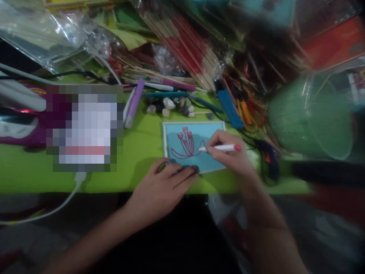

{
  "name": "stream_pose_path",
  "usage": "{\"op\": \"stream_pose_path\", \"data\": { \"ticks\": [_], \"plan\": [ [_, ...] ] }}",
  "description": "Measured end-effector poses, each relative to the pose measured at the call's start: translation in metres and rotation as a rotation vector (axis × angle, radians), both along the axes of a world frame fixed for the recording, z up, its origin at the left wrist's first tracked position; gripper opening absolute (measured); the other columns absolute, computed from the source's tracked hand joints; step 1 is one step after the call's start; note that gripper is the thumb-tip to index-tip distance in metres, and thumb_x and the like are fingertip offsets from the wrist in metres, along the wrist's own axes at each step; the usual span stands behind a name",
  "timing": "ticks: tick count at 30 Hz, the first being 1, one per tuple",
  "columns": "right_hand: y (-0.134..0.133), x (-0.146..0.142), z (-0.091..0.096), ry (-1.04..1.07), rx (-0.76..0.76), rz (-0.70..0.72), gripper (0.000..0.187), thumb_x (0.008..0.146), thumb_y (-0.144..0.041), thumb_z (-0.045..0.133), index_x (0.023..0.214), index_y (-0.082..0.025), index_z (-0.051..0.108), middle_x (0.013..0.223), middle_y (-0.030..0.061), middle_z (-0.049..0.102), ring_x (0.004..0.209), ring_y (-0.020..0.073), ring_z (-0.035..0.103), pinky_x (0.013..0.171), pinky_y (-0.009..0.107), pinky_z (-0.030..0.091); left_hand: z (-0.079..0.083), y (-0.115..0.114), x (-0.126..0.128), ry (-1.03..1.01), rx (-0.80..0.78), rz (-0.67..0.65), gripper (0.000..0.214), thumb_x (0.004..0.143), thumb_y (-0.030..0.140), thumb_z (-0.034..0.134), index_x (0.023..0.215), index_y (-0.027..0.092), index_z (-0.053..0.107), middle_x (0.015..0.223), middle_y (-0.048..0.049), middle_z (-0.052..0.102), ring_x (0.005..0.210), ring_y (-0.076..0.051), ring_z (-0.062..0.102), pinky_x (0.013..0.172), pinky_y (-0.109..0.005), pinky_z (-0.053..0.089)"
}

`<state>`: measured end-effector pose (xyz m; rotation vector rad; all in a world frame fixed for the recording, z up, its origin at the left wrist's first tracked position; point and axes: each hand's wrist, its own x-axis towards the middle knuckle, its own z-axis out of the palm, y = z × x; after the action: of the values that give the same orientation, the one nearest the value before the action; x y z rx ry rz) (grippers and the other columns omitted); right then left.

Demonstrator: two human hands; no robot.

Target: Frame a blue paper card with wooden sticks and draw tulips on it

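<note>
A blue card (177, 131) with a pale stick frame lies on the green tabletop. It bears a red line drawing (186, 142) of flowers with long leaves. My right hand (232, 156) is closed around a white marker (224, 148) with a red end. The marker's tip is at the drawing's right-hand leaf outline. My left hand (168, 182) lies over the card's lower left edge, fingers stretched out and resting on it, holding nothing. Part of the card's lower edge is hidden beneath the left fingers, and its right side lies behind my right hand.
Pebbles (169, 103) and pens sit beyond the card. A blue cutter (229, 108) and orange-handled scissors (247, 114) lie to its right, near a green container (310, 114). Bundled sticks (188, 42) fill the back. A blurred-out device on a white cable (78, 182) is left.
</note>
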<state>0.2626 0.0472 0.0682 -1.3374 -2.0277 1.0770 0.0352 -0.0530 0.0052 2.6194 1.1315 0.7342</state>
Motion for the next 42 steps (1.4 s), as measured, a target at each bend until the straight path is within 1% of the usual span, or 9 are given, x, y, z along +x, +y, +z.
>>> {"op": "stream_pose_path", "data": {
  "ticks": [3, 9, 15, 22, 30, 32, 37, 39, 42],
  "plan": [
    [-0.002, -0.001, 0.001, 0.001, -0.004, 0.0, 0.013, 0.084, -0.022, 0.07, 0.072, -0.022, 0.064, 0.069, -0.0028, 0.066, 0.061, 0.0124, 0.053, 0.057, 0.027, 0.035, 0.0, 0.0, 0.0, -0.005, 0.004, 0.002, 0.033, 0.102, 0.019, 0.059, 0.133, 0.024, 0.069, 0.139, 0.0047, 0.075, 0.11, -0.022, 0.064, 0.106, -0.047, 0.041],
    [-0.003, -0.002, 0.001, -0.002, -0.042, 0.012, 0.013, 0.084, -0.024, 0.071, 0.073, -0.022, 0.064, 0.067, -0.0029, 0.065, 0.06, 0.0124, 0.052, 0.056, 0.027, 0.034, 0.0, -0.001, 0.0, -0.011, 0.014, 0.006, 0.034, 0.101, 0.02, 0.061, 0.134, 0.023, 0.069, 0.138, 0.0018, 0.075, 0.11, -0.022, 0.065, 0.106, -0.047, 0.041],
    [-0.004, -0.003, 0.002, 0.003, -0.063, 0.031, 0.013, 0.084, -0.024, 0.071, 0.074, -0.021, 0.064, 0.067, -0.0033, 0.064, 0.06, 0.0122, 0.053, 0.056, 0.026, 0.035, -0.001, -0.001, 0.0, -0.013, 0.012, 0.005, 0.033, 0.103, 0.021, 0.059, 0.135, 0.025, 0.069, 0.136, 0.0017, 0.076, 0.111, -0.022, 0.064, 0.106, -0.046, 0.04],
    [-0.004, -0.004, 0.003, -0.004, -0.095, 0.058, 0.013, 0.084, -0.027, 0.07, 0.074, -0.022, 0.064, 0.067, -0.003, 0.065, 0.06, 0.0124, 0.052, 0.056, 0.027, 0.035, -0.001, -0.001, 0.0, 0.01, 0.017, 0.015, 0.036, 0.099, 0.021, 0.065, 0.134, 0.026, 0.071, 0.135, -0.0007, 0.076, 0.109, -0.023, 0.065, 0.107, -0.045, 0.042],
    [-0.006, -0.006, 0.002, 0.022, -0.122, 0.075, 0.012, 0.084, -0.025, 0.071, 0.074, -0.022, 0.065, 0.068, -0.0035, 0.065, 0.061, 0.0119, 0.052, 0.056, 0.027, 0.036, -0.001, -0.002, 0.0, -0.006, 0.02, 0.018, 0.034, 0.103, 0.021, 0.058, 0.135, 0.025, 0.069, 0.135, 0.0019, 0.076, 0.109, -0.023, 0.064, 0.106, -0.046, 0.041],
    [-0.006, -0.004, 0.002, 0.06, -0.114, 0.046, 0.013, 0.084, -0.027, 0.073, 0.074, -0.022, 0.066, 0.068, -0.0028, 0.065, 0.061, 0.0126, 0.053, 0.056, 0.027, 0.037, -0.001, -0.001, 0.0, -0.004, 0.019, 0.016, 0.034, 0.103, 0.021, 0.058, 0.135, 0.025, 0.069, 0.136, 0.0025, 0.076, 0.108, -0.023, 0.063, 0.106, -0.046, 0.041],
    [-0.005, 0.004, 0.0, 0.174, -0.04, -0.113, 0.016, 0.085, -0.033, 0.075, 0.075, -0.022, 0.068, 0.069, -0.0001, 0.066, 0.062, 0.0159, 0.055, 0.057, 0.03, 0.04, 0.0, 0.0, 0.0, -0.012, 0.015, 0.012, 0.034, 0.102, 0.019, 0.057, 0.133, 0.025, 0.07, 0.136, 0.0023, 0.076, 0.107, -0.023, 0.064, 0.103, -0.046, 0.042],
    [-0.004, 0.004, -0.001, 0.176, -0.045, -0.113, 0.017, 0.084, -0.034, 0.076, 0.074, -0.022, 0.069, 0.068, -0.0001, 0.066, 0.061, 0.0158, 0.054, 0.057, 0.031, 0.04, -0.001, 0.0, 0.0, -0.012, 0.012, 0.006, 0.035, 0.102, 0.018, 0.057, 0.134, 0.024, 0.07, 0.137, 0.0021, 0.076, 0.108, -0.023, 0.064, 0.104, -0.046, 0.041],
    [-0.003, 0.001, 0.001, 0.155, -0.075, -0.061, 0.016, 0.082, -0.03, 0.076, 0.072, -0.021, 0.068, 0.068, -0.0005, 0.065, 0.062, 0.0146, 0.054, 0.057, 0.029, 0.039, -0.001, -0.001, 0.0, -0.014, 0.008, 0.003, 0.034, 0.102, 0.018, 0.058, 0.133, 0.024, 0.069, 0.138, 0.0035, 0.075, 0.108, -0.023, 0.063, 0.105, -0.047, 0.04]
  ]
}}
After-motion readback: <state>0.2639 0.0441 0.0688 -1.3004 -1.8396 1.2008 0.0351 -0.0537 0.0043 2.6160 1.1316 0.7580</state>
